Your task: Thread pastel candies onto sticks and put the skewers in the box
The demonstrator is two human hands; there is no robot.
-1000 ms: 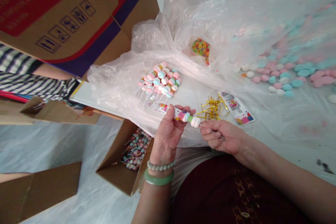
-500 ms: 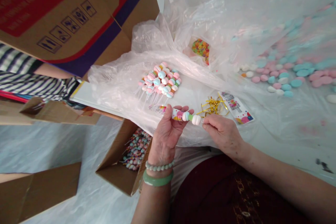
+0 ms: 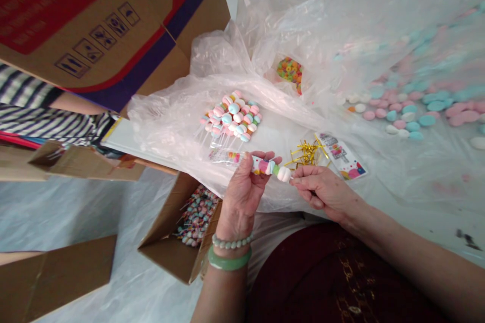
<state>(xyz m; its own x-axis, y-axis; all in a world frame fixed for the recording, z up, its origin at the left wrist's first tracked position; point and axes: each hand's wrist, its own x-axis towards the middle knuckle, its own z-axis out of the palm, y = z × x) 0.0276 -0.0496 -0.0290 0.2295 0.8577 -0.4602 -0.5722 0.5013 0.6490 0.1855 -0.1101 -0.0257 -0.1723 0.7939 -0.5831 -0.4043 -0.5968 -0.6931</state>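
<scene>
A printed clear wrapper [image 3: 233,157] lies across the fingers of my left hand [image 3: 245,186], pinched under its thumb. Part of a marshmallow skewer [image 3: 283,173] is inside the wrapper, with white, green and blue pieces showing. My right hand [image 3: 322,186] is closed on the stick end of the skewer, right of the white pieces. Above my left hand lies a pile of marshmallow skewers [image 3: 233,116]. Gold twist ties [image 3: 307,153] lie just above my right hand, beside a flat printed wrapper [image 3: 348,160].
Loose marshmallows [image 3: 409,108] are spread on plastic sheeting at the right. Ring candies [image 3: 289,70] sit in a bag behind. A large carton [image 3: 151,25] stands upper left; an open box [image 3: 170,247] of skewers is below. Another person's striped sleeve [image 3: 26,91] shows left.
The wrapper in my left hand has shifted slightly left and shows more of its printed end. My right hand's fingers have changed pose at the stick.
</scene>
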